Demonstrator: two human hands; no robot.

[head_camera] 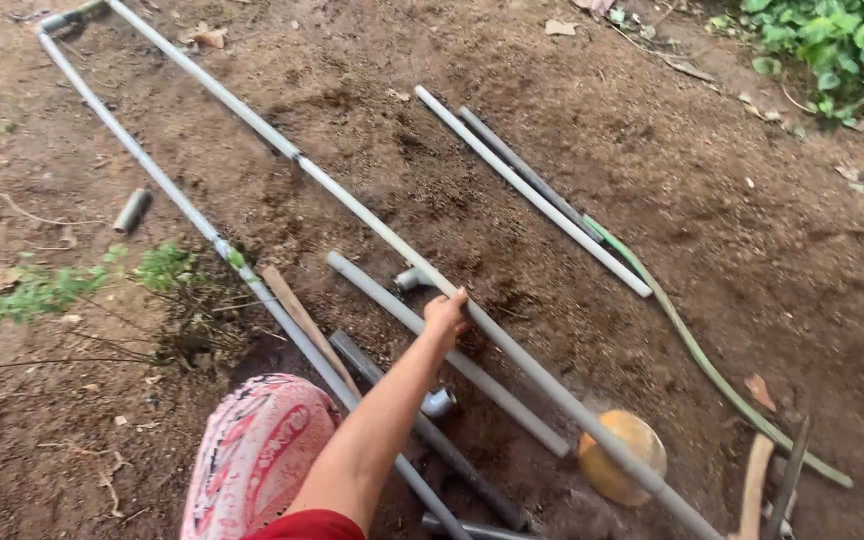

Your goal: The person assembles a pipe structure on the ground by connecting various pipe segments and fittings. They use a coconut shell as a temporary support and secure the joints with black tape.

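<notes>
Hand [445, 320], apparently the right, closes on long grey pipe [392, 238] near tee fitting [410, 279]; firm hold should keep it straight.

The left hand [445, 318] rests on the long grey pipe [512, 352] with its fingers curled over the far side, so the fingertips are hidden and the closure of the grip cannot be confirmed. The right hand is out of frame. The long grey pipe runs past the bottom edge at its lower end. The dark pipe [422, 430] passes beneath the forearm (its middle section is covered). The orange round object [620, 458] is partly masked by the pipe crossing it; its kind cannot be determined. The wooden handles [757, 485] at bottom right are cut off by the frame edge.
</notes>
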